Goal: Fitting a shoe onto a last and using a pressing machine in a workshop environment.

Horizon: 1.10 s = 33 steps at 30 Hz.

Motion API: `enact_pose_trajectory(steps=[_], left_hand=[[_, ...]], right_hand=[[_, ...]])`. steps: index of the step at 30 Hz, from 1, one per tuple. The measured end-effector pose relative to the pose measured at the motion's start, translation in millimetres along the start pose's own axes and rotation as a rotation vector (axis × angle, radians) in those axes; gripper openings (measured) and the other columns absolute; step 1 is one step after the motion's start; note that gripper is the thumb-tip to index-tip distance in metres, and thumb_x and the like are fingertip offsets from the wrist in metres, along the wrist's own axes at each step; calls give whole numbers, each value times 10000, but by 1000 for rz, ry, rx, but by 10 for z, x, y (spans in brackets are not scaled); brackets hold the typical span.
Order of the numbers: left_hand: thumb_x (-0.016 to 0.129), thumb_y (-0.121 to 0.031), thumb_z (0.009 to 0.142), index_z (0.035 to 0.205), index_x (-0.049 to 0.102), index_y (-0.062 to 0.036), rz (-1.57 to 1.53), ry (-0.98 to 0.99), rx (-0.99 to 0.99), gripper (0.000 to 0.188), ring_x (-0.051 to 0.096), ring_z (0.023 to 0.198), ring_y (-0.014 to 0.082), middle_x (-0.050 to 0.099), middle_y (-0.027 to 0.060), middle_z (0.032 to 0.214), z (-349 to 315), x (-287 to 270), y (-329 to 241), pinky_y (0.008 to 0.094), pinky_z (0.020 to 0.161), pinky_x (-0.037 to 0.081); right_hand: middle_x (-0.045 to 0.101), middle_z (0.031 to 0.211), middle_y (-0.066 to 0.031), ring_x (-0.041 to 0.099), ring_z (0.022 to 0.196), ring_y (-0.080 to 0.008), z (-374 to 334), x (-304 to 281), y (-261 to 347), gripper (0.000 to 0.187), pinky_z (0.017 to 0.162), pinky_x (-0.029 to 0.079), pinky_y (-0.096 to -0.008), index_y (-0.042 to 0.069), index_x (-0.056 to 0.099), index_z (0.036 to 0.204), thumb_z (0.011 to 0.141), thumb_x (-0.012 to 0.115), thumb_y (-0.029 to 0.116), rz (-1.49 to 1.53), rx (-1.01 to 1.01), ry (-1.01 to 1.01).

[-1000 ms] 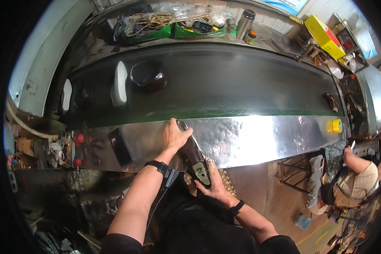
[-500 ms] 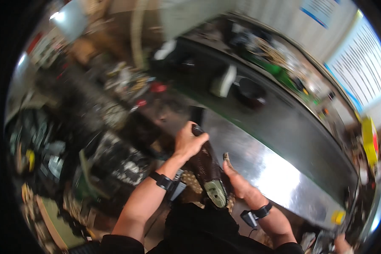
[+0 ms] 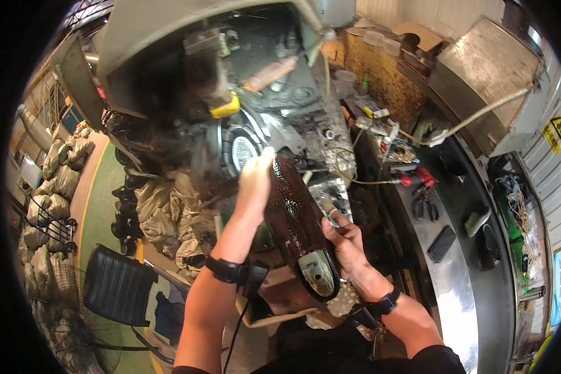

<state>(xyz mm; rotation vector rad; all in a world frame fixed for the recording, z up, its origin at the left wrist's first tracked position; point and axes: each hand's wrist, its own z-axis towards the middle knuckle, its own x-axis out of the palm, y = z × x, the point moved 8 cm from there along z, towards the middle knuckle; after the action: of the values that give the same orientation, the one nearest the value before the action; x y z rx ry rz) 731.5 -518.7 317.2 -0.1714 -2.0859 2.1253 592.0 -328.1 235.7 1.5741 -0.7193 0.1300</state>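
A dark brown shoe upper [image 3: 296,209] with a scaly, glossy pattern is held tilted in front of me, toe end pointing away. A pale green shoe last [image 3: 318,274] shows in its opening at the near end. My left hand [image 3: 254,184] grips the far end from the left, its fingers partly hidden and slightly blurred. My right hand [image 3: 350,249] is closed against the right side near the opening, with a pale wrap on one finger. Just beyond my left hand is a brightly lit wheel [image 3: 244,153] inside a grey machine housing [image 3: 212,19].
To the right runs a bench with a metal edge [image 3: 449,280], carrying red-handled pliers [image 3: 425,177], a flat black object [image 3: 442,243] and dark shoes [image 3: 489,243]. A black chair [image 3: 118,287] stands at left, near stacked pale sacks [image 3: 62,177]. A hose [image 3: 489,111] hangs at back right.
My view has swung left from the bench to the machine. The shoe upper has come with me, and my right hand, earlier apart from it, now touches its side.
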Motion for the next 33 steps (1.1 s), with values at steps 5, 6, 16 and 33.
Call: enact_pose_trajectory(steps=[5,6,16,33], left_hand=[[534,-399,1016,1183,661,-37,-456,111,-227,418,653,1040,188,705,70,1140,-116,-560,214,344,959,489],[537,-424,1006,1215,652,-45,-600,136,-297,448,655,1057,206,706,67,1154,-212,-489,300,365,976,493],[637,-303,1006,1106,680,41,-671,-18,-424,360,664,997,222,703,127,1125,122,-819,864,368,912,516],[545,-333,1060,1097,670,0,-493,-501,-233,358,613,904,127,697,28,1060,216,-720,1633,290,828,499]], right_hand=[[720,1082,-69,665,904,-120,652,730,-246,434,790,554,-270,-1,561,1354,974,693,161,278,26,43],[704,1125,-72,658,948,-122,783,718,-320,477,828,547,-278,9,526,1399,978,688,163,291,32,2],[557,1392,-164,573,1187,-211,1496,986,-511,778,1015,477,-351,-20,229,1562,989,671,265,164,108,-54],[705,1129,-134,674,950,-160,1899,739,-783,544,846,547,-315,17,358,1419,1007,652,214,180,23,33]])
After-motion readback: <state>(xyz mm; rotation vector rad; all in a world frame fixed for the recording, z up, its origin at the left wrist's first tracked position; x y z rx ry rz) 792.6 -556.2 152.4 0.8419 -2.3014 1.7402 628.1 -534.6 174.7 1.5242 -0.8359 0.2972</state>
